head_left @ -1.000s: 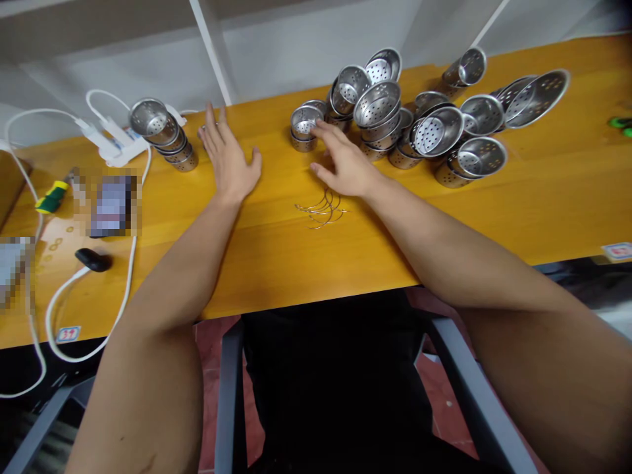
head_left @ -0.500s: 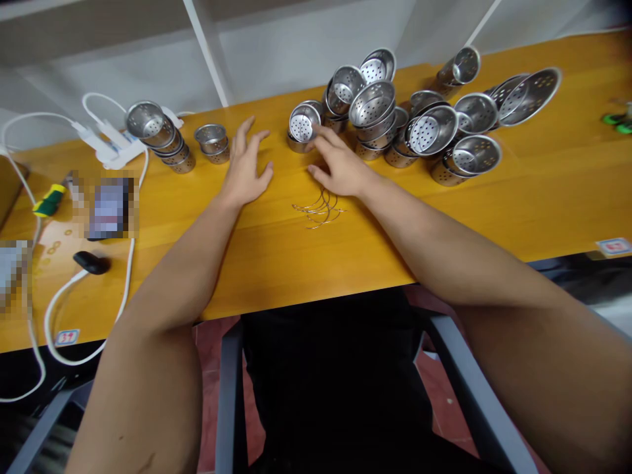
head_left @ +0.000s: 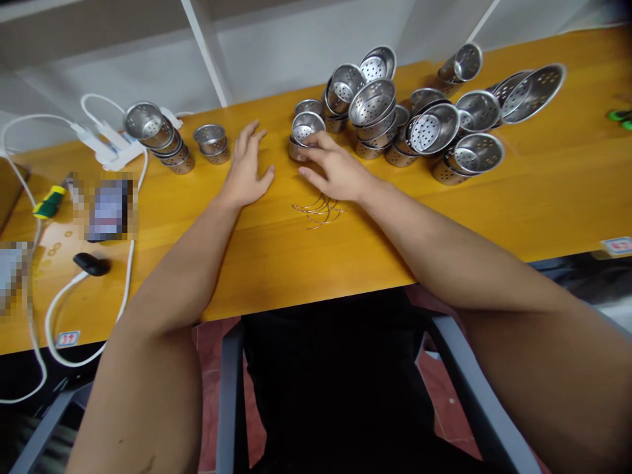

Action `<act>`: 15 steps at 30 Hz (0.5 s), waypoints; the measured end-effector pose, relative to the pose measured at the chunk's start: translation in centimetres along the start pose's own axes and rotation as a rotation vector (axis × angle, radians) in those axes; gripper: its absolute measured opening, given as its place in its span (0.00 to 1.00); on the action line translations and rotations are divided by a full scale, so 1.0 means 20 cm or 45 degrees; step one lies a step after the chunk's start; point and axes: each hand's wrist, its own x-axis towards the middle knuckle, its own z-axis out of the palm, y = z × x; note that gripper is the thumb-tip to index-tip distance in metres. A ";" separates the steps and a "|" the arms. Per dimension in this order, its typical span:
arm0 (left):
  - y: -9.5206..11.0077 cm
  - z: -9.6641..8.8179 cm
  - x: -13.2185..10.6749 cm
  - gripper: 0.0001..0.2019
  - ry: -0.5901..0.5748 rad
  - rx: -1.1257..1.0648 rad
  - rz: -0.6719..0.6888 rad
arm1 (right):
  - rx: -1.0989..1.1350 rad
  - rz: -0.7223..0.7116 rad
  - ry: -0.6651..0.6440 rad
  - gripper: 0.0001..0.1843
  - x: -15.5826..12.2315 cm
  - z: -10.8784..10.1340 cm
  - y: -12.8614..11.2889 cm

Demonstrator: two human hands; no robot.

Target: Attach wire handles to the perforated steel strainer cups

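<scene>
My left hand (head_left: 248,163) lies on the wooden table, fingers spread and thumb apart, holding nothing. Close to its left stand two nested perforated metal cups (head_left: 211,141). My right hand (head_left: 336,170) has its fingers stretched out at the front of a small perforated metal cup (head_left: 307,125), which sits tilted in another cup (head_left: 296,151). The fingertips overlap the cups; whether they press on them I cannot tell. Several thin curved wires (head_left: 318,212) lie on the table below my right hand.
Stacks of perforated metal cups (head_left: 372,105) crowd the back right, with wider ones (head_left: 536,95) beyond. At left are another cup stack (head_left: 162,135), a power strip (head_left: 116,155) with white cables, a blurred-out phone (head_left: 108,207), a green-yellow handle (head_left: 49,202) and a black mouse-like object (head_left: 91,263).
My right hand has moved slightly down and its fingers have shifted at the small cup. That cup now leans back less, and another cup shows behind it. My left hand has barely moved.
</scene>
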 end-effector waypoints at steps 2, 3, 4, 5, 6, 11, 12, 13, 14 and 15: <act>0.02 0.00 0.00 0.44 -0.001 0.002 0.004 | 0.023 0.009 0.021 0.31 0.00 0.00 -0.04; 0.03 -0.01 0.00 0.46 -0.022 0.000 0.006 | 0.039 0.017 0.025 0.30 0.00 0.01 -0.05; 0.05 -0.01 0.01 0.47 -0.061 -0.006 0.010 | 0.058 0.026 0.026 0.29 0.00 0.02 -0.06; 0.07 -0.01 0.01 0.49 -0.107 -0.016 0.013 | 0.083 0.032 0.029 0.28 0.00 0.02 -0.06; 0.09 -0.01 0.01 0.52 -0.152 -0.030 0.015 | 0.114 0.036 0.038 0.27 0.00 0.03 -0.06; 0.15 0.01 -0.01 0.60 -0.259 -0.138 -0.023 | 0.316 -0.011 0.113 0.33 0.00 0.06 -0.05; 0.15 0.02 -0.01 0.59 -0.271 -0.153 -0.029 | 0.336 -0.025 0.121 0.35 0.00 0.06 -0.05; 0.15 0.02 -0.01 0.59 -0.278 -0.157 -0.030 | 0.342 -0.028 0.124 0.37 0.00 0.06 -0.06; 0.14 0.03 -0.02 0.58 -0.273 -0.150 -0.026 | 0.340 -0.019 0.125 0.39 0.00 0.06 -0.07; 0.14 0.03 -0.01 0.58 -0.256 -0.135 -0.014 | 0.337 -0.006 0.123 0.40 -0.01 0.05 -0.08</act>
